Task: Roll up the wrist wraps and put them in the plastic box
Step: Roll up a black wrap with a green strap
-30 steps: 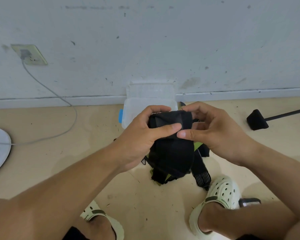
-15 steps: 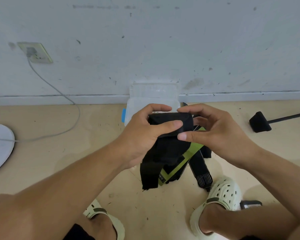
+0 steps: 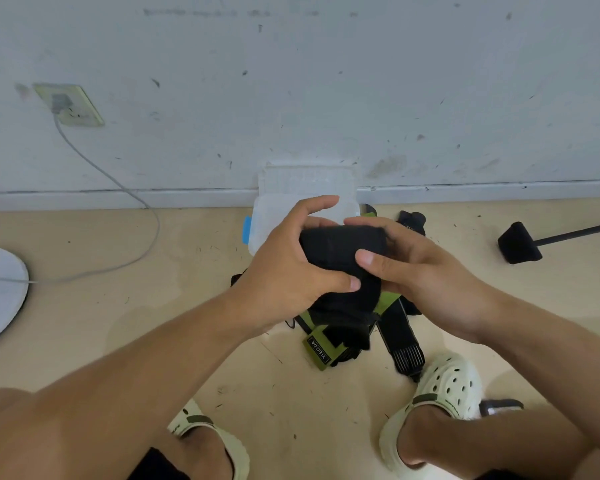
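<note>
A black wrist wrap (image 3: pixel 336 251) is partly rolled into a thick bundle held in the air at the middle of the view. My left hand (image 3: pixel 284 271) grips the roll from the left, thumb across its front. My right hand (image 3: pixel 416 268) grips it from the right, thumb on top of the roll. The wrap's loose tail with a green labelled end (image 3: pixel 317 351) hangs down to the floor. A second black wrap (image 3: pixel 402 344) lies on the floor under my right wrist. The clear plastic box (image 3: pixel 267 216) stands open behind my hands, its lid leaning on the wall.
A black rolled piece (image 3: pixel 411 221) lies right of the box. A black foot on a rod (image 3: pixel 518 242) sits at the right. A white round base (image 3: pixel 0 292) and its grey cable (image 3: pixel 118 181) lie left. My two pale clogs (image 3: pixel 444 389) stand below.
The roll has grown thicker as both hands turned it. The hanging tail has become shorter, and its green labelled end has come up closer to the roll.
</note>
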Tool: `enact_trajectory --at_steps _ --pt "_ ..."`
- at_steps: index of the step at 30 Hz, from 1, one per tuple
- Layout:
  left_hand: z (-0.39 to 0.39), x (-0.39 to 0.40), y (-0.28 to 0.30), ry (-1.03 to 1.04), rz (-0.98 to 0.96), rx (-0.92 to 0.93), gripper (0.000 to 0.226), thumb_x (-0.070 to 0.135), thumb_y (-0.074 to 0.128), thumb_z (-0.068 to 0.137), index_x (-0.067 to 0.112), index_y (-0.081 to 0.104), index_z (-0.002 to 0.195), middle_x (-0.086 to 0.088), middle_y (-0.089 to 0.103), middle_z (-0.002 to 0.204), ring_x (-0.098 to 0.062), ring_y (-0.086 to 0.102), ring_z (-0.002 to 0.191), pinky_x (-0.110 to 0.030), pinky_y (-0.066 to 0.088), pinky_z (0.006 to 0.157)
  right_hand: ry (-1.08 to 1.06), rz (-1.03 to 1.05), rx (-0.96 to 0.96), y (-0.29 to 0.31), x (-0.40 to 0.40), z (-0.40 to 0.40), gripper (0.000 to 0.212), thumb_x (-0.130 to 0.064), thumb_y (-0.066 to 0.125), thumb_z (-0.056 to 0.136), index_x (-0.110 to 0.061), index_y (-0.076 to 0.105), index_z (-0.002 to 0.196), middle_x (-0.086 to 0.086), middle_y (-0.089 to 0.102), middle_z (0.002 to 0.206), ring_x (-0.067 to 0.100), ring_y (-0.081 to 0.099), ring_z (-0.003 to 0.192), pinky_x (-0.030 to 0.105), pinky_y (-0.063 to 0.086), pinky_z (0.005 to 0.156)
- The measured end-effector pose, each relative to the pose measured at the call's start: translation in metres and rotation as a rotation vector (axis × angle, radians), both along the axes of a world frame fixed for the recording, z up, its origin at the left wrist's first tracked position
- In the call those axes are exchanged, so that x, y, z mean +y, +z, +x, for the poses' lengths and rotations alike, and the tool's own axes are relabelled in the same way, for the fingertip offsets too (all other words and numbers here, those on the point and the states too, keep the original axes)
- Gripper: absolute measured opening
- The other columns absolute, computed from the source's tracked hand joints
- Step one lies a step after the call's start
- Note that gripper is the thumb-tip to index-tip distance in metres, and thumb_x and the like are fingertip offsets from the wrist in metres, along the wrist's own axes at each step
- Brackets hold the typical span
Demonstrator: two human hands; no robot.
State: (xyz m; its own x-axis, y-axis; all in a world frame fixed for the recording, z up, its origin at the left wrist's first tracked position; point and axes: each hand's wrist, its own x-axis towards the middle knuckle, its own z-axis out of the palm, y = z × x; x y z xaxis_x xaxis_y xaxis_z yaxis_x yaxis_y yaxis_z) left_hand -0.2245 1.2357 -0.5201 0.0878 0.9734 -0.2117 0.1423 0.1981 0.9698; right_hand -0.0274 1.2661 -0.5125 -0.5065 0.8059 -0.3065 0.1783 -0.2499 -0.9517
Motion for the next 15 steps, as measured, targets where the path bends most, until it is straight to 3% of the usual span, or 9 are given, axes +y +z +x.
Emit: enact_trajectory --at_steps 3,6,11,15 --pt "0.000 0.001 -0.004 0.018 -0.097 -0.053 0.087 0.010 0.093 0.073 0.041 0.049 0.141 0.004 0.064 0.124 -0.018 0.069 0.112 -0.035 0.062 0.094 -0.031 0.074 -0.009 0.002 0.002 0.002 0.057 -0.028 0.070 0.084 -0.034 0.056 0.139 -0.006 0.071 0.124 0.011 0.071 0.111 0.024 0.059 0.089" --pt "0.001 0.002 -0.007 0.012 -0.171 -0.107 0.082 0.019 0.095 0.071 0.039 0.052 0.138 0.004 0.065 0.128 -0.020 0.068 0.117 -0.042 0.059 0.101 -0.072 0.180 -0.072 0.001 0.003 0.005 0.058 -0.015 0.074 0.090 -0.037 0.055 0.140 -0.004 0.069 0.125 0.015 0.071 0.109 0.029 0.059 0.093" --pt "0.007 0.003 0.000 0.009 -0.301 -0.332 0.069 0.040 0.089 0.073 0.029 0.059 0.134 -0.002 0.073 0.125 -0.023 0.074 0.112 -0.050 0.060 0.097 -0.123 0.266 -0.070 -0.001 0.002 0.008 0.057 -0.001 0.078 0.086 -0.029 0.063 0.133 -0.005 0.071 0.122 0.011 0.069 0.102 0.023 0.057 0.085" --pt "0.009 0.003 0.004 0.039 -0.356 -0.391 0.070 0.055 0.065 0.077 0.015 0.062 0.134 -0.008 0.072 0.127 -0.026 0.071 0.118 -0.049 0.060 0.098 -0.117 0.286 -0.021 -0.001 0.002 0.010 0.051 0.007 0.078 0.082 -0.025 0.068 0.121 -0.002 0.074 0.114 0.016 0.071 0.108 0.022 0.058 0.084"
